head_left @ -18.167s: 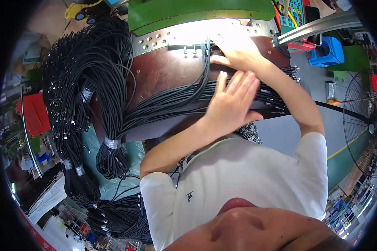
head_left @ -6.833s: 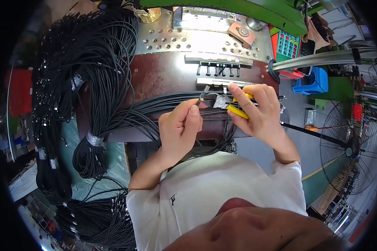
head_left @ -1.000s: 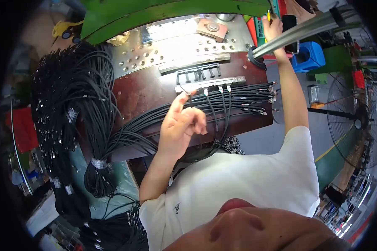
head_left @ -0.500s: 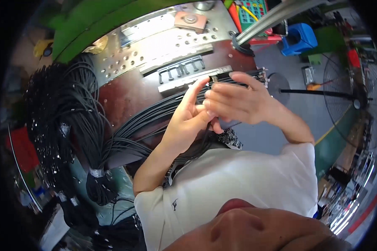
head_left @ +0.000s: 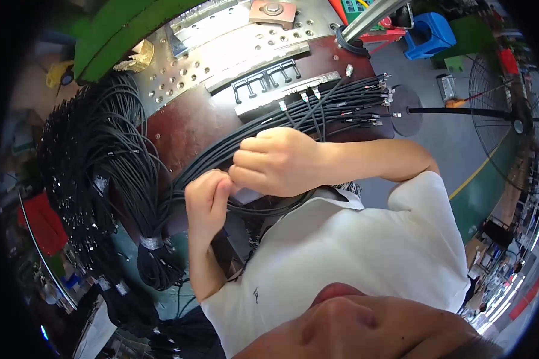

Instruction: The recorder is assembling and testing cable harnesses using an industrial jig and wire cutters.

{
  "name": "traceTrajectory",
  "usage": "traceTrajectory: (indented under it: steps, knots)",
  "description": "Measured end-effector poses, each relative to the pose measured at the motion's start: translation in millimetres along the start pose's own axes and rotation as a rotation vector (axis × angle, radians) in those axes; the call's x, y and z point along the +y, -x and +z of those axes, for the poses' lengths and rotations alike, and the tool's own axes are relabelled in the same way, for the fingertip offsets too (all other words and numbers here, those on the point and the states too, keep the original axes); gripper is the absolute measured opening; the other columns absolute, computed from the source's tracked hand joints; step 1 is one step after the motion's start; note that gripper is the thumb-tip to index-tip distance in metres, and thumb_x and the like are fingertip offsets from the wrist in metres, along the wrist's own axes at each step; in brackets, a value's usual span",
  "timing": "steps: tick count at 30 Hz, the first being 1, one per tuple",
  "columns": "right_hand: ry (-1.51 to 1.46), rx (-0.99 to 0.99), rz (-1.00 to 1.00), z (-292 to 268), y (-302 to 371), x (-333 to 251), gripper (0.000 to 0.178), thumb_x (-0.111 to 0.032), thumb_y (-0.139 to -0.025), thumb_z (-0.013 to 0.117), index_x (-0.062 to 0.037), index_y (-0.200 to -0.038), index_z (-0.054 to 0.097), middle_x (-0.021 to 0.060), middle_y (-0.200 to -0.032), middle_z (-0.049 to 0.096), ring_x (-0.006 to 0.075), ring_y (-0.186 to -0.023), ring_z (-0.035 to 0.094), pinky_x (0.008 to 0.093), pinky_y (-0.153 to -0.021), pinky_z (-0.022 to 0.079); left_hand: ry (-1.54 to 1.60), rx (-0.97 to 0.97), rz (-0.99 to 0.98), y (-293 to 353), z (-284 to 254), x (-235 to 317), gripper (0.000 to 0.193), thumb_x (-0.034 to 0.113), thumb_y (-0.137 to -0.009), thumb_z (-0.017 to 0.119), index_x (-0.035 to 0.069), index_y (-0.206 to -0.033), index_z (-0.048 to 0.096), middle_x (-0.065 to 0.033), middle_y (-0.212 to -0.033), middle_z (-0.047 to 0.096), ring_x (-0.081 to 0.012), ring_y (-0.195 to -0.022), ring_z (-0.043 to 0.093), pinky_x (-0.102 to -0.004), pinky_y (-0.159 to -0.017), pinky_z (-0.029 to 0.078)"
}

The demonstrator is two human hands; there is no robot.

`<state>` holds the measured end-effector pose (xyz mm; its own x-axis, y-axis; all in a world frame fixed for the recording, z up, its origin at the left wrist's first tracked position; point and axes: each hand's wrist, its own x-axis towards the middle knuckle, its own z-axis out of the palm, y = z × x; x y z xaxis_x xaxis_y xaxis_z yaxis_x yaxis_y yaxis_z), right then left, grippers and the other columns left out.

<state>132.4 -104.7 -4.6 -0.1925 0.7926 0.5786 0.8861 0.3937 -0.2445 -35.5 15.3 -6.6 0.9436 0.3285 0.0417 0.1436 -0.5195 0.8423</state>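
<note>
My left hand (head_left: 206,197) is closed in a fist, thumb up, beside the long bundle of black cables (head_left: 206,163). Close against it, my right hand (head_left: 272,163) is curled with its knuckles up, covering part of the same bundle. Whatever lies inside the fingers of either hand is hidden. Beyond them sits a metal bar fixture (head_left: 290,93), and several cable ends with small pale connectors rest along its near edge. A black comb-like piece (head_left: 265,84) stands on the fixture. More connector ends (head_left: 380,99) fan out at the right.
A thick hank of black cables (head_left: 123,143) hangs over the table's left side, tied with a silvery band (head_left: 151,243). A perforated metal plate (head_left: 221,51) lies at the back. A metal post (head_left: 365,27) rises behind right. A blue stool (head_left: 428,36) and a fan (head_left: 503,113) stand farther right.
Both hands moved left and nearer my body, from beside the fixture. Their outstretched fingers have curled closed. The fixture's near edge and the cable ends there are now uncovered.
</note>
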Motion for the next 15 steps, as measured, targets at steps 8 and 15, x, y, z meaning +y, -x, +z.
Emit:
traceTrajectory:
  steps: [8,15]
  knots:
    - [0.095,-0.135,-0.061,-63.8,37.8,33.9,0.020,-0.023,-0.073,0.068,-0.0091,-0.079,0.054,-0.0012,-0.068,0.046,0.0125,-0.059,0.048,0.0261,-0.045,0.035,0.084,-0.013,0.134,8.1,-6.4,-4.8,0.019,0.017,-0.083,0.063,0.002,-0.072,0.060,-0.0087,-0.060,0.056,-0.0243,-0.051,0.053,-0.0305,-0.048,0.040]
    - [0.298,-0.177,0.183,-138.6,96.8,56.6,0.018,-0.017,-0.070,0.070,-0.0104,-0.081,0.057,0.0011,-0.079,0.058,0.0179,-0.078,0.059,0.0313,-0.068,0.043,0.060,-0.034,0.136,4.9,-8.7,-6.8,0.019,0.017,-0.082,0.063,0.002,-0.071,0.059,-0.0071,-0.058,0.055,-0.0227,-0.049,0.051,-0.0300,-0.047,0.039]
